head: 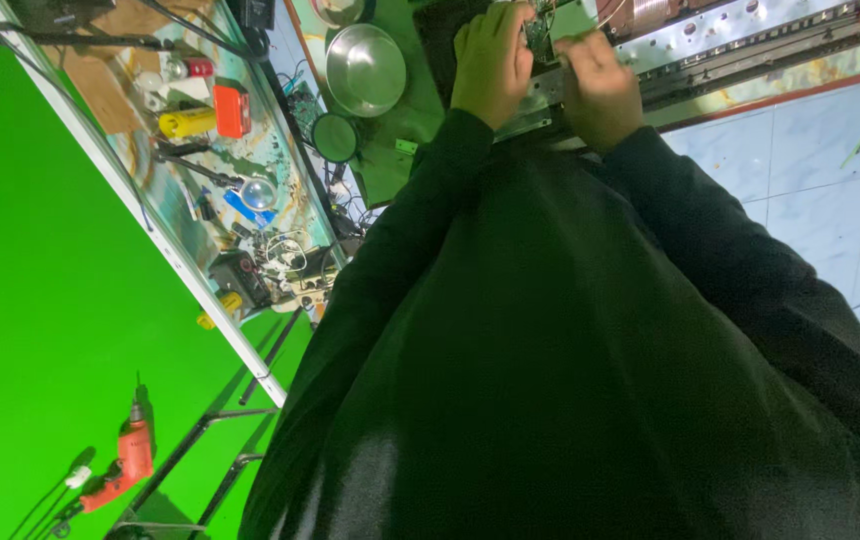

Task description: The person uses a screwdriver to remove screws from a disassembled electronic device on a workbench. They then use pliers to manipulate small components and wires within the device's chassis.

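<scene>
Black sleeves foremost, left hand [491, 62] and right hand [598, 85] grip closed on metal chassis edge [710, 48], steel bowl [365, 69] beside.

Even, fairly bright light with a strong green cast; glare on the steel bowl [365, 68]; dark sleeves [590, 330] lose detail; edges look slightly soft.

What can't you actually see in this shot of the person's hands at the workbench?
Head view only:
- Fingertips of the left hand and right hand: curled out of sight, so any grip is unclear.
- Circuit board: cut off by the top edge, mostly covered by the hands.
- Small parts on the shelf: too tiny and tangled.
</scene>
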